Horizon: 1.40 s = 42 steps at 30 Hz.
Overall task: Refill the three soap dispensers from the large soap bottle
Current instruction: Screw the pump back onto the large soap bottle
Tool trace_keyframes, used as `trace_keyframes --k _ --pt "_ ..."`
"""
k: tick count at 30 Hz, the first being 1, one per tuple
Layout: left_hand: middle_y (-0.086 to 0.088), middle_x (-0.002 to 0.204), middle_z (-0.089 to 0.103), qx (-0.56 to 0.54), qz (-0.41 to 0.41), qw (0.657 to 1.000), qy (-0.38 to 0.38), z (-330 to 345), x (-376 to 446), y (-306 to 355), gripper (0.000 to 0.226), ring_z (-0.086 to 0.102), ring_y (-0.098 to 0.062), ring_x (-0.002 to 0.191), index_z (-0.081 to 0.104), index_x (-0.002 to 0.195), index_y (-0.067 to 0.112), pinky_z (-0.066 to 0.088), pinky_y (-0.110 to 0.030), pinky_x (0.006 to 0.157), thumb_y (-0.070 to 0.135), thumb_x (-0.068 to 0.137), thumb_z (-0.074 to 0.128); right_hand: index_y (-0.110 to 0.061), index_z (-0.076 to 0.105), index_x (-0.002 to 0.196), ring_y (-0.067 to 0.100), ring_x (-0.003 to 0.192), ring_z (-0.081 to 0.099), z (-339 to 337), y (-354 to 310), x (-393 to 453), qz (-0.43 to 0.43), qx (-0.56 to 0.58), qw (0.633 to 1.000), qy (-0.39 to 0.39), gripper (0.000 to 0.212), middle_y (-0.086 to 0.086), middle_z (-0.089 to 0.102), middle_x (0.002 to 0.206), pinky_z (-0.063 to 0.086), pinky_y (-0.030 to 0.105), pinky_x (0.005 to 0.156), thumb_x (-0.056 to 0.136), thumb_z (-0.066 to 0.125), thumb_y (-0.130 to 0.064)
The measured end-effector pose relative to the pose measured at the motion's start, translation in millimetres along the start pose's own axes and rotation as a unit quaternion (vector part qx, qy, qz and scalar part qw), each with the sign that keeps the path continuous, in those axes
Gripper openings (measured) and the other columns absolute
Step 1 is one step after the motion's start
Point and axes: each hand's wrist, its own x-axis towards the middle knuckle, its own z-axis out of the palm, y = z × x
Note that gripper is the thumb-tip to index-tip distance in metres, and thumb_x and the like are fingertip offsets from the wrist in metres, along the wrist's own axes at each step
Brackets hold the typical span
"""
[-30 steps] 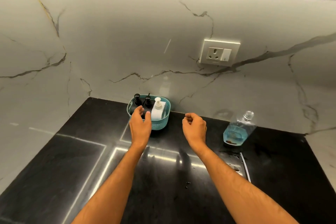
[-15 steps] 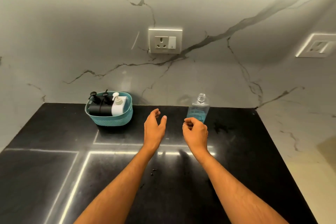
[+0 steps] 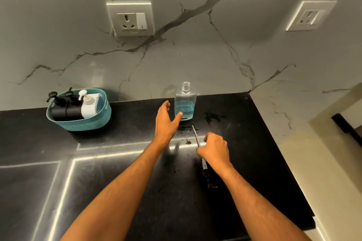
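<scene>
Head view, left hand (image 3: 165, 123) spread beside soap bottle (image 3: 184, 103), right hand (image 3: 215, 149) curled, empty.

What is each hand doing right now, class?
Left hand: open, reaching to the soap bottle, holding nothing.
Right hand: fingers curled; whether it holds anything cannot be told.

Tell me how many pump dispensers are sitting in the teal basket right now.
3, all upright in the teal basket at the counter's back left: a black dispenser on the left, another black dispenser in the middle, and a white dispenser on the right. Nothing seems hidden behind them.
</scene>
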Motion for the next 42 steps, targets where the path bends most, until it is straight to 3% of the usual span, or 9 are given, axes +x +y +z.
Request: trace_keyframes --k 9,17,20,23,28,31,34,37,42 --pt "-0.01 0.163 0.038 0.004 0.028 1.0 -0.005 13 41 8 0.099 0.039 -0.025 0.149 0.028 0.16 0.009 0.036 -0.042 0.122 0.033 0.084 0.086 -0.012 0.057 0.117 0.033 0.111 0.066 16 20 -3 0.031 -0.119 0.988 -0.097 0.068 0.007 0.068 0.114 0.053 0.038 0.079 0.064 0.086 -0.043" --pt "-0.009 0.156 0.047 -0.028 0.041 0.998 -0.037 16 59 14 0.093 0.046 -0.024 0.143 0.035 0.155 0.009 0.044 -0.043 0.118 0.027 0.081 0.088 -0.019 0.058 0.115 0.028 0.107 0.067 14 14 6 0.028 -0.151 0.974 -0.168 0.076 0.002 0.067 0.111 0.047 0.037 0.07 0.056 0.093 -0.052" --pt "-0.008 0.152 0.051 -0.03 0.043 0.997 -0.047 18 63 19 0.087 0.05 -0.022 0.139 0.039 0.152 0.01 0.045 -0.033 0.113 0.024 0.081 0.089 -0.017 0.057 0.122 0.028 0.111 0.067 15 13 7 0.019 -0.182 0.963 -0.198 0.083 0.004 0.068 0.117 0.048 0.038 0.072 0.056 0.095 -0.05" --pt "-0.009 0.147 0.054 -0.033 0.042 0.997 -0.047 19 66 22 0.082 0.053 -0.022 0.135 0.043 0.148 0.01 0.047 -0.039 0.113 0.021 0.08 0.088 -0.014 0.059 0.123 0.028 0.109 0.067 14 14 7 0.013 -0.193 0.959 -0.208 0.073 0.004 0.066 0.105 0.049 0.036 0.071 0.062 0.093 -0.036" --pt "-0.01 0.142 0.058 -0.035 0.035 0.998 -0.038 18 67 23 0.077 0.056 -0.024 0.132 0.048 0.141 0.008 0.05 -0.044 0.112 0.017 0.077 0.09 -0.015 0.061 0.103 0.023 0.088 0.065 9 13 9 0.005 -0.174 0.965 -0.195 0.041 -0.003 0.051 0.079 0.048 0.032 0.064 0.07 0.084 -0.025" --pt "-0.01 0.14 0.06 -0.04 0.036 0.998 -0.028 18 65 23 0.075 0.057 -0.023 0.13 0.05 0.138 0.007 0.051 -0.042 0.11 0.016 0.075 0.091 -0.019 0.048 0.081 0.02 0.075 0.055 7 13 8 -0.001 -0.15 0.974 -0.168 0.031 -0.004 0.047 0.076 0.045 0.03 0.061 0.07 0.077 -0.021" --pt "-0.006 0.134 0.061 -0.042 0.047 0.998 -0.016 18 61 21 0.076 0.058 -0.017 0.123 0.052 0.135 0.008 0.054 -0.028 0.104 0.017 0.073 0.093 -0.019 0.049 0.083 0.026 0.09 0.063 5 12 9 0.002 -0.116 0.983 -0.14 0.029 -0.002 0.052 0.085 0.049 0.033 0.065 0.071 0.076 -0.024" --pt "0.0 0.129 0.061 -0.042 0.055 0.998 -0.01 18 58 19 0.076 0.058 -0.011 0.118 0.053 0.134 0.009 0.052 -0.01 0.092 0.018 0.071 0.095 -0.021 0.049 0.08 0.021 0.081 0.058 2 11 9 0.007 -0.065 0.991 -0.115 0.028 -0.004 0.054 0.081 0.041 0.028 0.055 0.07 0.075 -0.025" --pt "-0.002 0.13 0.064 -0.043 0.063 0.997 0.005 13 49 18 0.077 0.061 -0.014 0.119 0.055 0.133 0.011 0.055 -0.025 0.1 0.02 0.069 0.096 -0.019 0.06 0.095 0.021 0.081 0.056 -6 13 10 0.007 0.014 0.999 -0.029 0.03 -0.006 0.055 0.083 0.038 0.024 0.058 0.071 0.077 -0.022"
